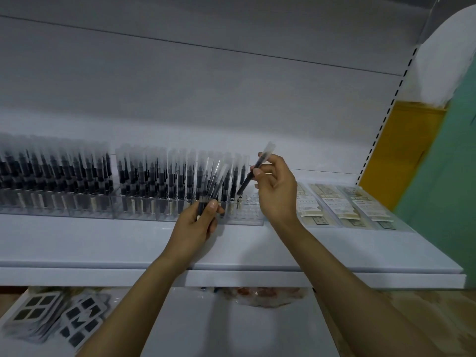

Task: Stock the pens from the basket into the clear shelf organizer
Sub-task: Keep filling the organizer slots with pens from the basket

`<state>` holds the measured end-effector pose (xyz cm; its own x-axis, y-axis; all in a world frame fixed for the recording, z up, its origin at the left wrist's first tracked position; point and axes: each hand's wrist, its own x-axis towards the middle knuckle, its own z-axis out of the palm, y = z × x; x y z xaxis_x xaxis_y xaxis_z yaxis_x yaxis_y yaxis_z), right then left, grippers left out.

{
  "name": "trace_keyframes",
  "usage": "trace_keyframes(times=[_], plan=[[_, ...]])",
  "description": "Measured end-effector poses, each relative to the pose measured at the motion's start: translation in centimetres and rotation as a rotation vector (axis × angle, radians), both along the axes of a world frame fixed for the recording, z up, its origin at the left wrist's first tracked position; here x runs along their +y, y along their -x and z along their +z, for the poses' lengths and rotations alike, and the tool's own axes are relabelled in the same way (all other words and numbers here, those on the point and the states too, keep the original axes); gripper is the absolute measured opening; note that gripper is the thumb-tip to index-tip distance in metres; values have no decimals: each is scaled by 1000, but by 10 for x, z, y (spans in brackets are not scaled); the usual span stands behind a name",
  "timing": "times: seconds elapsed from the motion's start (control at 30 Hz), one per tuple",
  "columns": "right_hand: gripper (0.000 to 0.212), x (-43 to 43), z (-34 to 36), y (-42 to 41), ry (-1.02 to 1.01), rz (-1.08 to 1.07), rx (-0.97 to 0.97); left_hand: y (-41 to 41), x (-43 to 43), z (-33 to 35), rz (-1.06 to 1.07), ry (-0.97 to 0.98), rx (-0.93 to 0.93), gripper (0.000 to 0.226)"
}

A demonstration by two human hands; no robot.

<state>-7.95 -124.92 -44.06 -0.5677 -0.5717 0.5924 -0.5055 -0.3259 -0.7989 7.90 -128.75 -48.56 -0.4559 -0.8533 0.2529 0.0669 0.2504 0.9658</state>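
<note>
A clear shelf organizer [247, 215] stands on the white shelf, its rows filled with upright black pens with frosted caps [144, 173]; only its right end shows bare holes. My left hand [195, 225] grips a bundle of several pens [215, 181], fanned upward in front of the organizer. My right hand [277, 186] pinches a single black pen [253, 171], tilted with its tip down over the bare holes at the organizer's right end. The basket is out of view.
Flat packets in clear sleeves [345, 204] lie to the right of the organizer. The shelf's front edge [231, 276] runs below my arms. On the lower shelf lie packs with dark squares [59, 318] and a crumpled plastic bag [262, 296].
</note>
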Motion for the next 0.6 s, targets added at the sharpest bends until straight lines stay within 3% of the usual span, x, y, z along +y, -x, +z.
trace_keyframes(times=[0.2,0.43,0.6], plan=[[25,-9,-8,0,-80,-53,253,0,0,0,0,9,4,38],[21,-14,-26,3,-134,-130,246,1,-1,0,1,15,4,36],[21,-16,-18,-3,-244,-179,361,0,-1,-1,-10,13,1,36]])
